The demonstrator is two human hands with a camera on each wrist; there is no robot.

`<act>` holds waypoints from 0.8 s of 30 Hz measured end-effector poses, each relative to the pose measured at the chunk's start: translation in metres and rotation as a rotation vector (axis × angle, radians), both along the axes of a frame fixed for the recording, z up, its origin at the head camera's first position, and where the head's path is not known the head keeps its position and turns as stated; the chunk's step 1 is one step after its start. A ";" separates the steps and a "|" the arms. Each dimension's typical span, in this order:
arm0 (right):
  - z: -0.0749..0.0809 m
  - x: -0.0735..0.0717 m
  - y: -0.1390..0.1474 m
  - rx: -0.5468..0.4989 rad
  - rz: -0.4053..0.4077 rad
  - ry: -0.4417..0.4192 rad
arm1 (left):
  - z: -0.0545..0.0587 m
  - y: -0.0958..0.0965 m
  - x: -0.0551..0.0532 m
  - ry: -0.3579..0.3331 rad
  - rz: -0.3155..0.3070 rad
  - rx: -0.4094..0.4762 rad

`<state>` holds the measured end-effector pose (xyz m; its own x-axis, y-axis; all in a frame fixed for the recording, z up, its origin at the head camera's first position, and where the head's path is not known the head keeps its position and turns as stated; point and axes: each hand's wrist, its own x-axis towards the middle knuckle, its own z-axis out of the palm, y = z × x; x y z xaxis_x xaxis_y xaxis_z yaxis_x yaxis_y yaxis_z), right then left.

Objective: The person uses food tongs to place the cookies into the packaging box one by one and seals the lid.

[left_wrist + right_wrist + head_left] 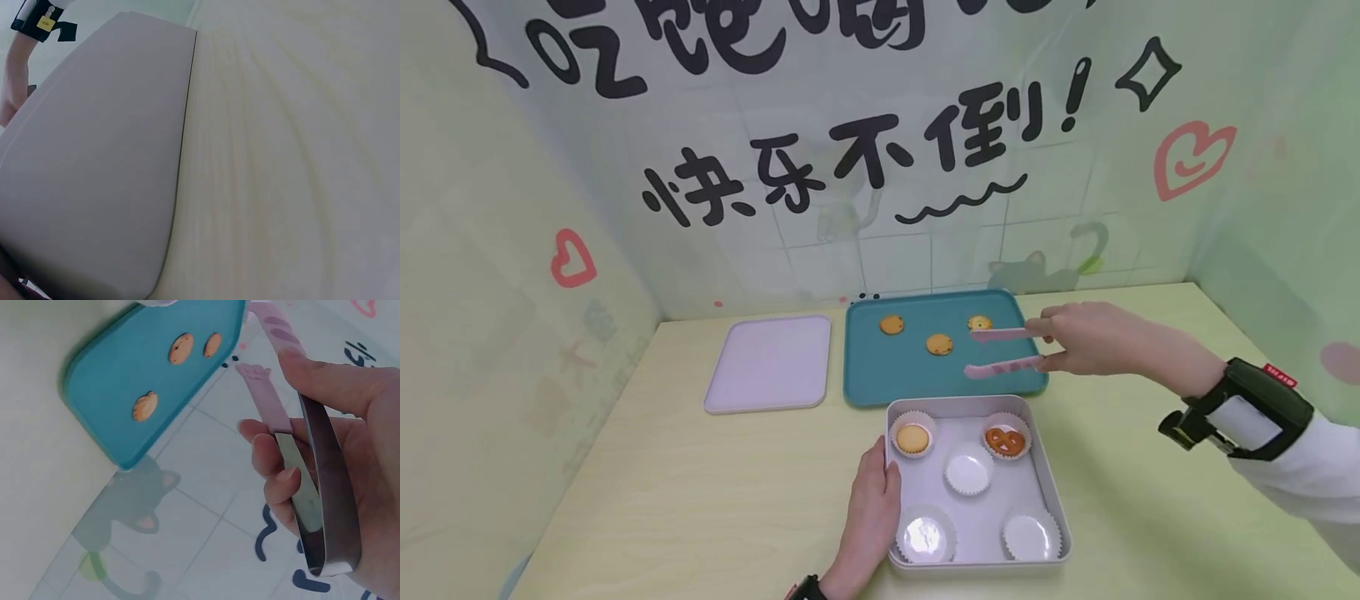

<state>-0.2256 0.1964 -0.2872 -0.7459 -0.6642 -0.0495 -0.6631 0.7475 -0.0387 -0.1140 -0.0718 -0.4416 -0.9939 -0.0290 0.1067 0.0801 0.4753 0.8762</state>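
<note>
My right hand holds pink-tipped metal tongs, pinched between thumb and fingers, with the two arms apart. The tong tips hang over the right part of a teal tray, with nothing between them. Three small round cookies lie on that tray; one cookie is just behind the upper tip. My left hand rests along the left wall of a pale box, fingers extended. Inside the box, one paper cup holds a plain cookie, another a heart-shaped pretzel. Three paper cups, including the middle one, are empty.
A lilac tray lies on the wooden table, left of the teal tray. Behind the table hangs a printed sheet with black lettering, and pale green sheets flank both sides.
</note>
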 end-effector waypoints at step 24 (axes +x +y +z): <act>-0.086 -0.081 -0.016 -0.049 -0.037 -0.067 | -0.003 -0.002 -0.002 0.020 -0.012 0.003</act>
